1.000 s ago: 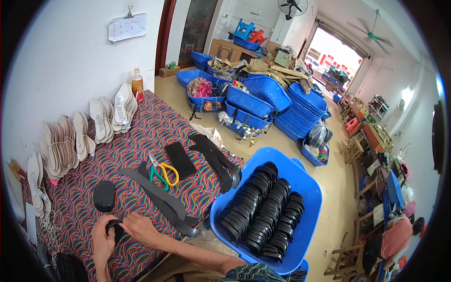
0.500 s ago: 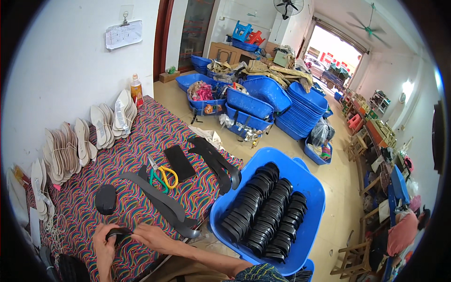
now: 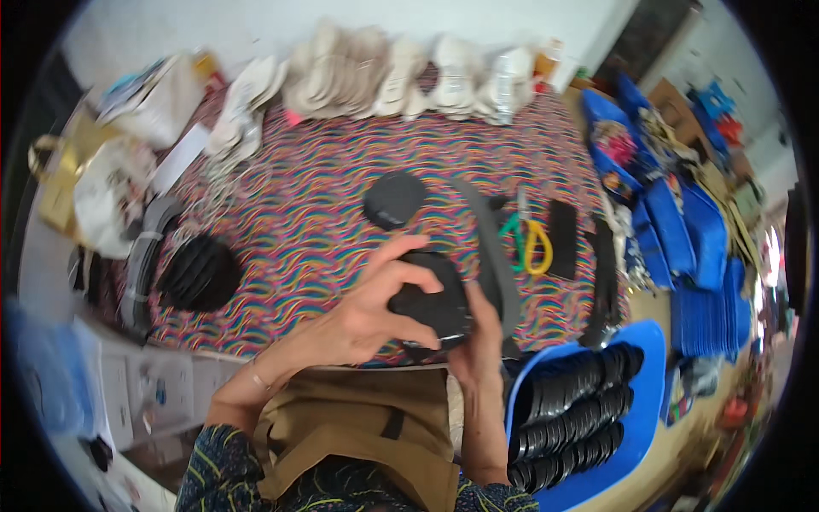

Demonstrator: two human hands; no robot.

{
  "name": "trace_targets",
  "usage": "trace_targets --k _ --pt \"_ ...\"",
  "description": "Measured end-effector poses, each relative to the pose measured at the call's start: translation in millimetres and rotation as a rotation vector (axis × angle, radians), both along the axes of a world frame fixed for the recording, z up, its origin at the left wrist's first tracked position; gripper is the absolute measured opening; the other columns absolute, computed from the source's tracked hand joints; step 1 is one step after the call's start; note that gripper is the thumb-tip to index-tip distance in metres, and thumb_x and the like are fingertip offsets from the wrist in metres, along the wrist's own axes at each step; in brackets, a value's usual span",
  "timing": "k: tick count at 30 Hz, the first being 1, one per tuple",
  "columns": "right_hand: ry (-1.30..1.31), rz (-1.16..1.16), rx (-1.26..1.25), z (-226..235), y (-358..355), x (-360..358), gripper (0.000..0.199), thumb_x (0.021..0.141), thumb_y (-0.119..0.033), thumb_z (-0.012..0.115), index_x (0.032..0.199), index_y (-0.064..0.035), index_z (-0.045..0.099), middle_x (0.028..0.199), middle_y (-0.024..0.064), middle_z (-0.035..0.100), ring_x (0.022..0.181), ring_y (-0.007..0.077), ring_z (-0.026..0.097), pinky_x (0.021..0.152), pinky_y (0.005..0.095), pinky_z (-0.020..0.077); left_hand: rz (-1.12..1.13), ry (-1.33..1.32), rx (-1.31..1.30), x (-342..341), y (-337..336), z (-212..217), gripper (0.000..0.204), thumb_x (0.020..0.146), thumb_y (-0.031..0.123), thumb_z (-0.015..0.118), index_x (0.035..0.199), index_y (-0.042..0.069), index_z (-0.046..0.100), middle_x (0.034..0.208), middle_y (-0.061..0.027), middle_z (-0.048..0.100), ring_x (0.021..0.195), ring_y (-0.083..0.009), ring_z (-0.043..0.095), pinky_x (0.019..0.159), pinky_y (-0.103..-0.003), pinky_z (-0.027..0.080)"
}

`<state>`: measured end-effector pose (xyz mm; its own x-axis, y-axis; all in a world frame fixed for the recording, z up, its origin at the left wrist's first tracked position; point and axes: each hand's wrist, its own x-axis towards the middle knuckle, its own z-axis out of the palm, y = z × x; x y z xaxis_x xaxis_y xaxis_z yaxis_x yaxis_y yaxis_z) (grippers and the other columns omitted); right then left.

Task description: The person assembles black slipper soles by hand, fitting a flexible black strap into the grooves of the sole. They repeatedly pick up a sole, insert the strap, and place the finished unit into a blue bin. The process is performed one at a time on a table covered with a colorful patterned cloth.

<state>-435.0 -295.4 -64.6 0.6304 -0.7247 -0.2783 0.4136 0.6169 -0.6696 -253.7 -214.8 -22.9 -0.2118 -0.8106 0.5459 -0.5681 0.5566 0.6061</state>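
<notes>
The left hand (image 3: pixel 363 314) is half open in a C, forefinger and thumb arched across a black rounded piece (image 3: pixel 433 303) and gripping it above the near edge of the patterned tablecloth (image 3: pixel 307 192). The right hand (image 3: pixel 479 333) lies against the piece's 3 o'clock edge; I cannot tell how its fingers close beneath.

With the piece as clock centre, a black oval pad (image 3: pixel 395 201) lies near, at 11 o'clock. A dark grey strip (image 3: pixel 493 256) is just beside the hands at 2 o'clock, and beyond it scissors (image 3: pixel 531 246) with one green and one yellow handle. The blue basin (image 3: pixel 655 410), filled with rows of black pieces (image 3: pixel 567 427), stands at 4 o'clock.

At 1 o'clock, by the wall, a bottle (image 3: pixel 546 64) carries a label too blurred to read; the white bag (image 3: pixel 111 200) at 10 o'clock shows smeared, illegible print.
</notes>
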Motion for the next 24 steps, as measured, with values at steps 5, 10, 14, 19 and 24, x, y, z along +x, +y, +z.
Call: trace_targets --k 5,10,14,19,24 --pt "0.057 -0.063 -0.266 11 -7 0 0.036 0.101 -0.023 0.052 0.117 0.0085 0.061 0.109 0.0103 0.067 0.098 0.0149 0.063 0.085 0.0292 0.0502 0.118 0.272 -0.117 -4 2 2 0.042 0.076 -0.002 0.07 0.113 0.016 0.071 0.148 -0.0156 0.035 0.143 -0.0388 0.026 0.115 -0.054 0.025" --pt "0.001 -0.318 -0.348 7 0 13 0.041 0.098 -0.028 0.06 0.117 0.0084 0.06 0.107 0.0108 0.068 0.096 0.017 0.065 0.087 0.0323 0.0512 0.209 1.032 0.157 -10 -8 -17 0.039 0.1 0.018 0.054 0.136 0.002 0.053 0.139 -0.0132 0.049 0.132 -0.0216 0.045 0.109 -0.036 0.037" --pt "0.017 -0.377 -0.415 -4 -3 19 0.036 0.098 -0.028 0.061 0.111 0.0058 0.061 0.102 0.0094 0.068 0.092 0.015 0.064 0.084 0.0291 0.0504 0.155 1.33 0.444 -28 -4 -38 0.04 0.108 0.029 0.037 0.13 -0.001 0.052 0.125 -0.0098 0.061 0.117 -0.0171 0.056 0.1 -0.035 0.044" --pt "0.091 -0.347 -0.508 -17 -2 20 0.035 0.1 -0.028 0.054 0.116 0.0019 0.06 0.108 0.0089 0.065 0.098 0.0168 0.064 0.087 0.0316 0.0509 0.283 1.238 0.347 -31 -12 -43 0.032 0.107 0.019 0.034 0.105 0.0 0.06 0.1 -0.0039 0.062 0.089 -0.0126 0.055 0.078 -0.032 0.046" --pt "0.162 -0.502 -0.433 -28 12 40 0.039 0.101 -0.032 0.049 0.123 -0.0002 0.056 0.116 0.0085 0.061 0.104 0.0185 0.063 0.089 0.0339 0.0518 0.638 0.664 0.127 -31 -16 -67 0.038 0.106 0.031 0.044 0.094 -0.002 0.058 0.066 0.0016 0.043 0.061 -0.0073 0.038 0.053 -0.032 0.033"
